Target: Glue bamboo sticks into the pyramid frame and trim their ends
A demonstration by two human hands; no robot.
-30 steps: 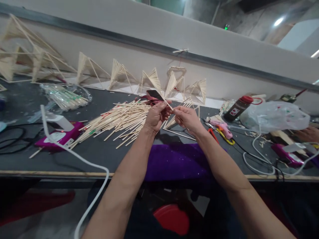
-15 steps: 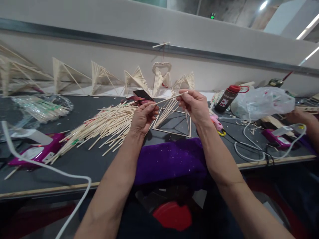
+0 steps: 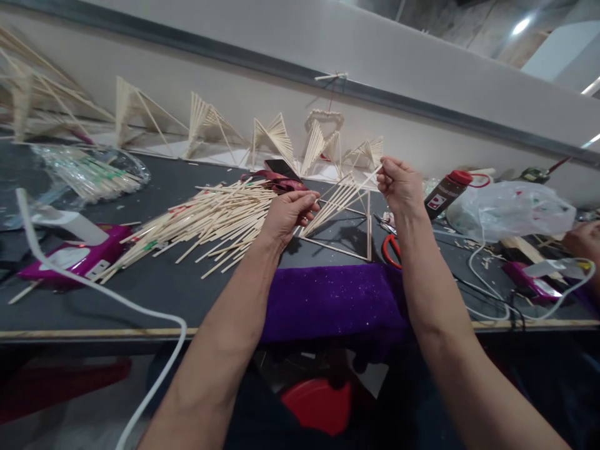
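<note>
My left hand (image 3: 291, 215) is closed in a pinch beside the wooden stick frame; whatever its fingertips may hold cannot be made out. Higher and to the right, my right hand (image 3: 399, 181) pinches the upper end of a thin wooden stick (image 3: 372, 177), which slants down leftward over the frame. The frame (image 3: 337, 250) has straight edges and several slanted sticks fanned across its left side. It stands on the dark table (image 3: 187, 300), just behind a purple cloth (image 3: 332, 300). Left of it lies a large pile of loose sticks (image 3: 225, 219), partly behind my left hand.
Orange-handled scissors (image 3: 390, 251) lie by my right wrist. A dark bottle (image 3: 445, 195) and a plastic bag (image 3: 515, 209) stand to the right. Fan-shaped stick models (image 3: 274, 140) line the wall. Magenta devices (image 3: 77, 256) have white cables. Another person's hand (image 3: 584, 240) shows far right.
My hands have moved apart: the right went rightward, while the left stayed low by the frame. The stick that spanned both hands now slants from my right hand. The view has tilted.
</note>
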